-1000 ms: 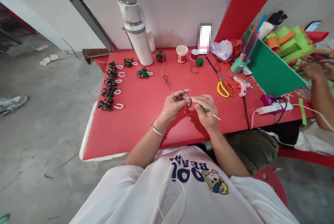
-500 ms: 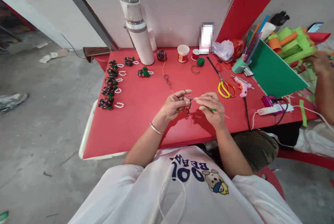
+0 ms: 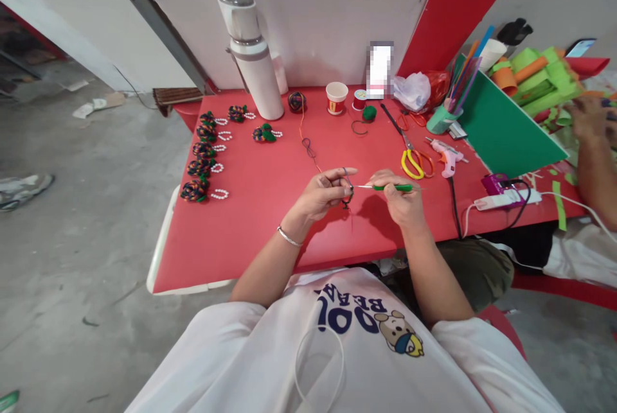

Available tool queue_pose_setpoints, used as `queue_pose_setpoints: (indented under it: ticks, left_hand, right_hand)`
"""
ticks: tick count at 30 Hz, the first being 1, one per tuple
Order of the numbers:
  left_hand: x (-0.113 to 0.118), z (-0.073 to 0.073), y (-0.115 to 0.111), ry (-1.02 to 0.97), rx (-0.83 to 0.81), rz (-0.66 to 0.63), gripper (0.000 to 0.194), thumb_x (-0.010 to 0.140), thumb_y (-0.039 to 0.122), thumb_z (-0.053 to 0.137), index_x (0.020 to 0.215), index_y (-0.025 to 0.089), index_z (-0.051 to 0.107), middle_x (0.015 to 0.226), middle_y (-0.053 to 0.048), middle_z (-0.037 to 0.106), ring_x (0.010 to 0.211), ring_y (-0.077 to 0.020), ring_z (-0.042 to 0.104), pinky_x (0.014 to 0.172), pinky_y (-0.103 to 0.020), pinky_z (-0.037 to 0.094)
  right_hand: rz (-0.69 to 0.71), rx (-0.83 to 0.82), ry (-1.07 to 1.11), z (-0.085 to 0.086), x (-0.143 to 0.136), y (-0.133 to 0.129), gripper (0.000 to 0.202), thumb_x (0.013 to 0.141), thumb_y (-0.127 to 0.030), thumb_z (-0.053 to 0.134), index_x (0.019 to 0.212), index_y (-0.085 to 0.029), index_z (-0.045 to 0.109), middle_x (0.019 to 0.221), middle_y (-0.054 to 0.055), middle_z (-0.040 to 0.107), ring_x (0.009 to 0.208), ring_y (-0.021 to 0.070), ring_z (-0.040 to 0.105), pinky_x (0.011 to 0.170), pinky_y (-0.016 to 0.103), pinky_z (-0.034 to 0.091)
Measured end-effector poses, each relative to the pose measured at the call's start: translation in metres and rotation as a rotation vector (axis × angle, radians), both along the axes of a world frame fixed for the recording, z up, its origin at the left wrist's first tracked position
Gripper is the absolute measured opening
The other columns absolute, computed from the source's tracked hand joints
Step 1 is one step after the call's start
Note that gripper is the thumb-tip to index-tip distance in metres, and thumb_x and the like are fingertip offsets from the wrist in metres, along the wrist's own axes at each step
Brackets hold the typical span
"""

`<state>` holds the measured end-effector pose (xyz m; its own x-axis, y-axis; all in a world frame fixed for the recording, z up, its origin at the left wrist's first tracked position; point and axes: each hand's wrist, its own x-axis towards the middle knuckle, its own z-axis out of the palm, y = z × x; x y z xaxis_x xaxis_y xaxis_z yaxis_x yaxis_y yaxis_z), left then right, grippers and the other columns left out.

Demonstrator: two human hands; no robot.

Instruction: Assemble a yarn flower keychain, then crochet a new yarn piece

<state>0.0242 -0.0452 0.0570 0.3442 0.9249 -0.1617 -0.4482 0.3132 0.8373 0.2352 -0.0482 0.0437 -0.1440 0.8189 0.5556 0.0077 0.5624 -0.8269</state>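
Note:
My left hand (image 3: 324,196) pinches a small dark piece of crochet (image 3: 346,202) between thumb and fingers, with yarn looped over the raised index finger. My right hand (image 3: 402,200) is closed on a green-handled crochet hook (image 3: 396,187), held level, its metal tip pointing left at the crochet piece. Multicoloured yarn (image 3: 308,148) runs back from the left hand to a dark mixed-colour yarn ball (image 3: 297,102). Finished-looking knitted pieces (image 3: 195,189) with white bead loops stand along the table's left side; another such piece (image 3: 264,133) lies nearer the middle.
On the red table (image 3: 250,233) stand a white thermos (image 3: 258,72), a paper cup (image 3: 337,99), a thread spool (image 3: 359,100) and green yarn (image 3: 369,113). To the right lie scissors (image 3: 412,163), a pink glue gun (image 3: 449,157) and a power strip (image 3: 506,201). A co-worker's arm (image 3: 594,156) is beyond the green board (image 3: 511,124).
My right hand has shifted slightly right and turned, so the hook now lies level with its green handle exposed. My left hand stays nearly in place, holding the crochet piece.

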Motion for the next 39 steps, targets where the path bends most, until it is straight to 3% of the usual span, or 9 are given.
queue_pose_setpoints:
  ticks: [6,12,16,21,24,28,33,39]
  left_hand:
    - [0.007,-0.003,-0.003,0.075,0.079,0.072,0.061,0.061,0.019,0.093,0.12,0.013,0.078,0.072,0.001,0.068,0.055,-0.006,0.052,0.048,-0.021,0.027]
    - [0.008,-0.002,-0.003,0.065,0.1,0.164,0.058,0.06,0.027,0.099,0.113,0.014,0.079,0.073,0.0,0.07,0.056,-0.0069,0.056,0.054,-0.021,0.04]
    - [0.009,-0.006,-0.002,0.073,0.128,0.186,0.06,0.059,0.028,0.101,0.113,0.013,0.079,0.068,0.001,0.07,0.061,-0.0096,0.061,0.063,-0.022,0.049]
    - [0.011,-0.009,-0.002,0.065,0.113,0.221,0.062,0.06,0.028,0.1,0.117,0.014,0.078,0.066,0.002,0.07,0.056,-0.0073,0.058,0.056,-0.019,0.043]
    - [0.009,-0.007,-0.003,-0.003,0.043,0.133,0.063,0.059,0.03,0.101,0.116,0.015,0.079,0.066,0.002,0.069,0.049,-0.0048,0.052,0.047,-0.018,0.032]
    - [0.003,-0.005,-0.002,-0.049,-0.005,0.049,0.062,0.055,0.028,0.103,0.112,0.016,0.08,0.068,0.002,0.069,0.053,-0.0068,0.057,0.049,-0.018,0.034]
    - [-0.002,-0.005,0.0,0.012,-0.006,0.045,0.057,0.055,0.024,0.101,0.108,0.012,0.081,0.066,0.0,0.069,0.052,-0.0062,0.054,0.046,-0.018,0.028]
    - [-0.002,-0.004,0.001,0.064,-0.004,0.013,0.058,0.054,0.027,0.101,0.106,0.012,0.081,0.065,-0.001,0.07,0.05,-0.0061,0.052,0.046,-0.019,0.025]
  right_hand:
    - [-0.221,0.03,-0.09,-0.014,-0.032,-0.014,0.024,0.101,-0.05,0.066,0.103,-0.032,0.082,0.103,0.003,0.084,0.101,0.0232,0.075,0.095,0.046,0.06]
    - [-0.281,0.107,-0.196,-0.006,-0.03,-0.017,0.024,0.104,-0.047,0.062,0.103,-0.032,0.08,0.103,0.003,0.084,0.101,0.0236,0.074,0.094,0.047,0.061]
    - [-0.319,0.265,-0.313,-0.004,-0.028,-0.019,0.019,0.105,-0.038,0.061,0.11,-0.032,0.079,0.106,0.002,0.085,0.098,0.023,0.075,0.095,0.048,0.059]
    - [-0.495,0.419,-0.443,-0.013,-0.037,-0.026,0.019,0.103,-0.036,0.066,0.116,-0.036,0.08,0.111,0.002,0.084,0.099,0.0236,0.072,0.091,0.045,0.058]
    - [-0.551,0.428,-0.423,-0.019,-0.042,-0.028,0.02,0.102,-0.042,0.067,0.116,-0.04,0.08,0.113,0.002,0.084,0.101,0.0248,0.07,0.094,0.046,0.057]
    - [-0.369,0.375,-0.368,-0.014,-0.033,-0.02,0.021,0.101,-0.045,0.066,0.116,-0.041,0.081,0.113,0.0,0.084,0.102,0.0244,0.069,0.095,0.047,0.056]
    - [-0.107,0.283,-0.359,0.009,-0.002,-0.006,0.019,0.099,-0.046,0.07,0.113,-0.039,0.082,0.11,-0.001,0.085,0.1,0.0235,0.072,0.095,0.048,0.057]
    - [0.016,0.081,-0.267,0.027,0.028,0.001,0.011,0.097,-0.038,0.074,0.102,-0.036,0.085,0.093,0.0,0.083,0.095,0.0233,0.072,0.091,0.045,0.059]
